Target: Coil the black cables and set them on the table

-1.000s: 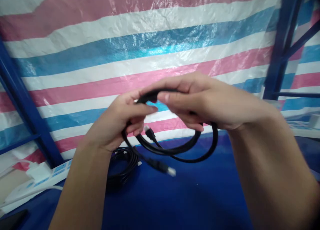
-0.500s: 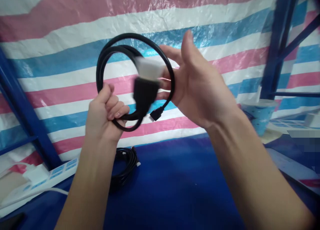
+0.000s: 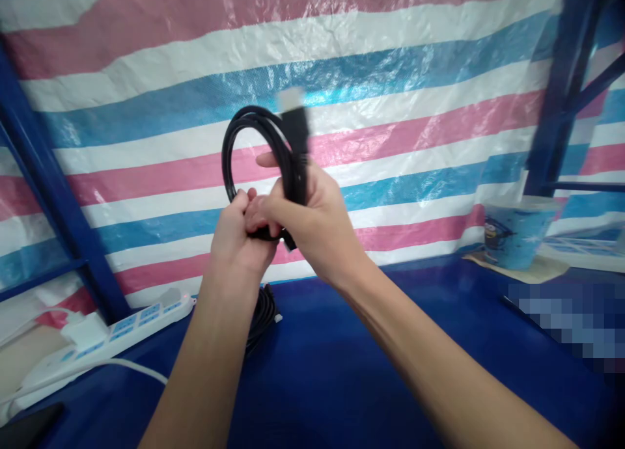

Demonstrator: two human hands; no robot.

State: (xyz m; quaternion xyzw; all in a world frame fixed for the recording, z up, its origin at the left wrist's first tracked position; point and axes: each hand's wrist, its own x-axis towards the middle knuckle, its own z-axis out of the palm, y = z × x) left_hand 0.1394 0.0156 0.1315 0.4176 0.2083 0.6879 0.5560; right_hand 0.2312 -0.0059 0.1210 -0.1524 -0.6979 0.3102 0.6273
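A coiled black cable [image 3: 228, 156] is held up in front of the striped sheet, above the blue table. My left hand [image 3: 241, 234] is closed round the lower part of the coil. My right hand [image 3: 315, 211] is wrapped round the coil's right side, its fingers close against the left hand. A black connector with a pale cap [image 3: 295, 120], blurred by motion, points upward above the right hand. Below the hands a dark plug end [image 3: 289, 242] pokes out. Behind my left forearm a second black cable coil [image 3: 263, 315] lies on the table, partly hidden.
A white power strip [image 3: 161, 309] with a plugged-in adapter [image 3: 85, 332] and a white cord [image 3: 131, 366] lies at left. A blue paper cup [image 3: 517, 234] stands at right. Blue metal posts [image 3: 53, 182] frame both sides. A dark flat object [image 3: 32, 429] sits at lower left.
My right hand has moved left and down and closed round the coil, which now looks narrower and more gathered. The capped connector has turned to point straight up. The hands are closer together.
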